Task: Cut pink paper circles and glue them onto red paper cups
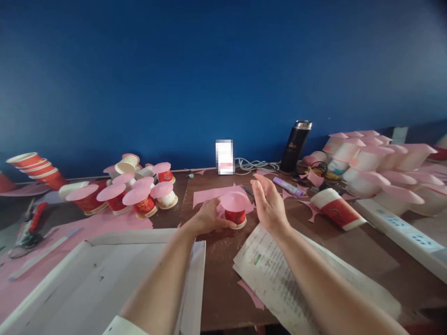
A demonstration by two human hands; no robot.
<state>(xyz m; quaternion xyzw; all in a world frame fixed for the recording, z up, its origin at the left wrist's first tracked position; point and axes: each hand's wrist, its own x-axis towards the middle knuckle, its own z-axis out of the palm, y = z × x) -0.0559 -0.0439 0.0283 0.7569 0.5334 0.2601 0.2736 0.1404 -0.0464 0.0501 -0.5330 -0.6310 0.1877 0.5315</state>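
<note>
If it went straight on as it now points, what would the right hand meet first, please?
Probably the white cable near the blue wall; how high the right hand hovers is unclear.

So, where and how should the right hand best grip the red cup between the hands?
The red cup is probably best gripped by its side wall, under the pink disc, coming from the right: the disc overhangs the wall, and the left hand is on the cup's left side, with the right hand opposite.

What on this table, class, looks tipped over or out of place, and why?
A red-and-white paper cup lies on its side beside the power strip, whereas the pink-topped cup at the left hand stands upright.
</note>
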